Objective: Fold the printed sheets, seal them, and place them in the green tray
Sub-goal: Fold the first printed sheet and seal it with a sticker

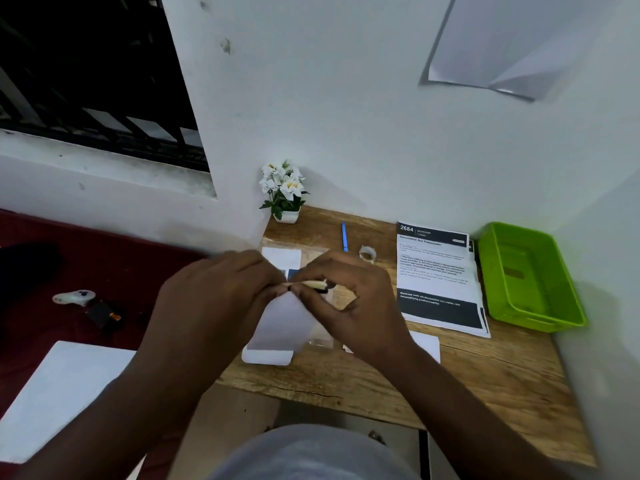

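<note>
A: What does the sheet in your hands look like?

B: You hold a folded sheet (282,315) above the wooden table (485,368), near its left edge. The side toward you is plain white; a bit of dark print shows at the top fold. It hangs down from your fingers.

A: And the hands?

B: Your left hand (207,299) and your right hand (353,306) meet at the top edge of the sheet. Both have curled fingers, and the fingertips pinch the fold, almost touching each other. I cannot tell what the small pale thing between your right fingers is.

A: Where are the other things?

B: More white paper lies on the table under your hands. To the right lies a stack of printed sheets (438,271), and just beside it the green tray (530,317), against the wall. Behind your hands are a tape roll (367,253) and a blue pen (345,236). A small flower pot (285,202) stands at the far left corner.
</note>
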